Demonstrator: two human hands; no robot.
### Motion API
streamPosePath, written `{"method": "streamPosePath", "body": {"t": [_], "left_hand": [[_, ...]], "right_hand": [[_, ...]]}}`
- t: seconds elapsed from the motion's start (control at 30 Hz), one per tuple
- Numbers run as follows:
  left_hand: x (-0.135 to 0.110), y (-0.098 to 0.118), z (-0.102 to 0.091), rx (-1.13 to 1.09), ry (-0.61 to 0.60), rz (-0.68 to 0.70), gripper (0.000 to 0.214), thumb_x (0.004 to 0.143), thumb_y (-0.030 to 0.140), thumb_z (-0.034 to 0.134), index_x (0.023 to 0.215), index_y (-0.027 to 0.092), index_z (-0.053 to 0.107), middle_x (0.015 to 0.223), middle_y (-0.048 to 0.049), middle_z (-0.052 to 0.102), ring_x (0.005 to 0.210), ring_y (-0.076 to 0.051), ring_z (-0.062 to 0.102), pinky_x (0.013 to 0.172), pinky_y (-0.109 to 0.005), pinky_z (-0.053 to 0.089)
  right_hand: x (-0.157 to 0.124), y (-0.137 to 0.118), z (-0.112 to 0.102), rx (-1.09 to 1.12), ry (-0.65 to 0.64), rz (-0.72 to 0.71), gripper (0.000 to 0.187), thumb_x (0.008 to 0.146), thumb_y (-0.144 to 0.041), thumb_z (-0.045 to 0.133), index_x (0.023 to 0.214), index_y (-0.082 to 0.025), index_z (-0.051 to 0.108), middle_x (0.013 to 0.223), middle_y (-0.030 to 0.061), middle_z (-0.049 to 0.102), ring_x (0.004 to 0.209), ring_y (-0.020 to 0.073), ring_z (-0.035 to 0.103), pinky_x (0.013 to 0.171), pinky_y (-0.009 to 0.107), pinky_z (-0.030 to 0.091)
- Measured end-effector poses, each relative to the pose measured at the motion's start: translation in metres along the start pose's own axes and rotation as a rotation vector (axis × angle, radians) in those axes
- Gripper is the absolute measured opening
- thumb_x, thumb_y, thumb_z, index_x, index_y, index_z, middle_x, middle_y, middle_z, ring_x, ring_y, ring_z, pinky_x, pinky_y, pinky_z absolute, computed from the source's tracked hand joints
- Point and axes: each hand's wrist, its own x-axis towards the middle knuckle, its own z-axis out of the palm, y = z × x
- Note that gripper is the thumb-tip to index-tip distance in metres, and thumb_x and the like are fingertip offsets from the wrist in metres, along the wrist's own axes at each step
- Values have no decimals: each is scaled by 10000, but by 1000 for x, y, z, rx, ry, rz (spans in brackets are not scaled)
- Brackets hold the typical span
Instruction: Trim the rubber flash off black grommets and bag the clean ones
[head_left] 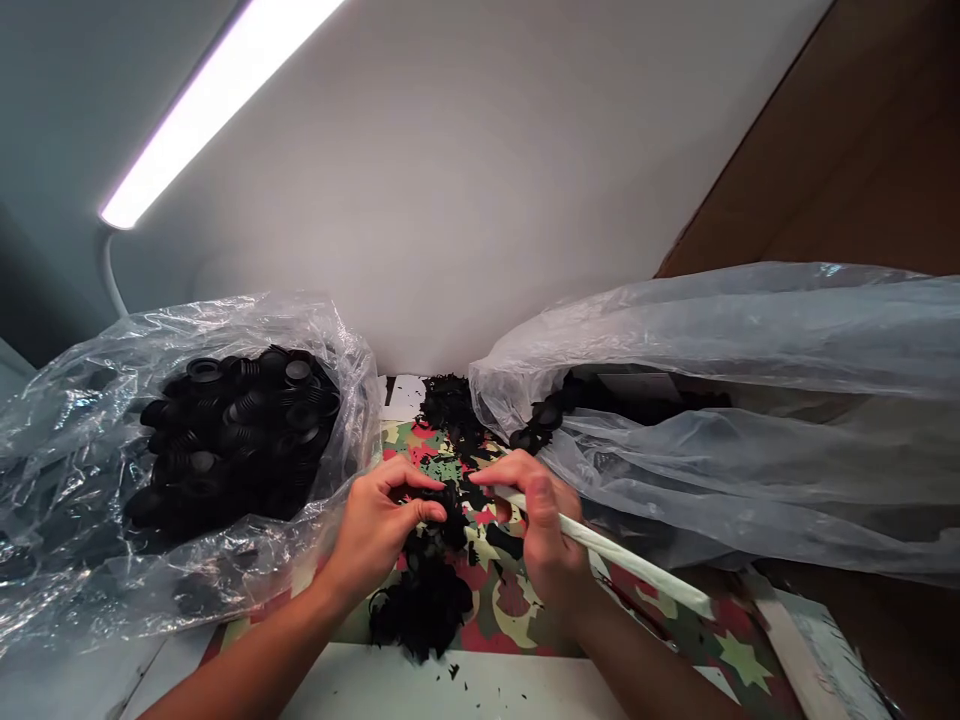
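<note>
Camouflage cloth [517,610] underneath: left hand [375,530] pinches a black part [448,505]; right hand [544,525] grips a white stick [637,565].

right bag [750,400] cut off at edge

Small workshop bench: bagged black caps [240,420], strip lamp [217,100].

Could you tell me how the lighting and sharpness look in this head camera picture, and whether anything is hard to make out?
In the head view, the strip lamp is blown out to white; the plastic bags show glare streaks; the black caps merge into one dark mass; the left hand and right hand are evenly lit and fairly sharp; edges bow from wide-angle distortion.
</note>
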Motion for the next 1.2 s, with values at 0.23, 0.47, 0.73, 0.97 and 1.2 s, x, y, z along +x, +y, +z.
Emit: {"method": "streamPosePath", "body": {"t": [0.23, 0.47, 0.73, 0.97, 1.2], "left_hand": [[-1, -2, -2, 93, -3, 6, 102, 618, 285, 840, 654, 208, 784, 633, -13, 676, 664, -189, 565, 633, -275, 418], [-1, -2, -3, 104, -26, 8, 79, 643, 273, 818, 644, 207, 774, 650, -19, 710, 666, -194, 585, 640, -281, 424], [-1, -1, -2, 164, -33, 41, 50, 660, 216, 793, 624, 206, 760, 621, -4, 696, 640, -172, 574, 631, -267, 421], [-1, -2, -3, 163, -24, 41, 59, 650, 227, 810, 625, 208, 760, 622, -3, 704, 624, -171, 581, 606, -261, 430], [-2, -2, -1, 177, -36, 37, 79, 620, 246, 843, 619, 224, 767, 595, 13, 686, 594, -165, 574, 549, -246, 433]], "right_hand": [[-3, 7, 2, -31, -126, -67, 57, 907, -216, 663, 892, -240, 614, 812, -2, 757, 683, 157, 739, 597, 245, 571], [-3, 22, 6, -176, -132, -453, 125, 953, -198, 620, 833, -233, 616, 962, 57, 788, 807, 186, 736, 735, 329, 550], [2, 11, 1, -248, -232, -450, 150, 970, -175, 598, 834, -228, 631, 944, 53, 801, 797, 186, 735, 713, 339, 522], [2, 13, 0, -245, -249, -436, 136, 944, -144, 609, 845, -234, 633, 952, 33, 800, 802, 186, 729, 728, 342, 492], [-1, 31, 8, -342, -106, -513, 153, 990, -159, 524, 950, -234, 651, 864, 38, 775, 726, 187, 691, 738, 354, 470]]}}
